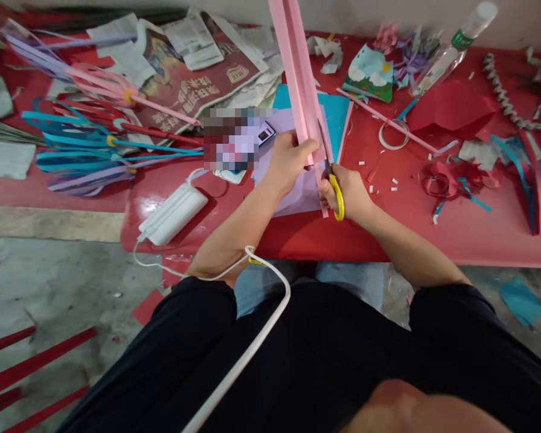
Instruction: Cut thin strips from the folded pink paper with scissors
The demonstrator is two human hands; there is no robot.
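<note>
My left hand (289, 157) is closed on the lower end of a long folded pink paper (297, 78) that stretches away toward the wall. In my right hand (349, 191) is a pair of scissors (337, 195) with yellow handles; its dark blades lie along the right edge of the pink paper. A narrow pink strip (323, 207) hangs down beside the scissors, close to my right thumb. Beneath both hands lie purple paper (270, 180) and, partly covered, a blue sheet (341, 114).
Paper flowers in blue (72, 135) and pink (101, 84) lie at left near a newspaper (198, 75). A white power bank (174, 213) trails a cable across my left arm. A tape roll (394, 135), a plastic bottle (451, 57) and red paper scraps (451, 177) are at right.
</note>
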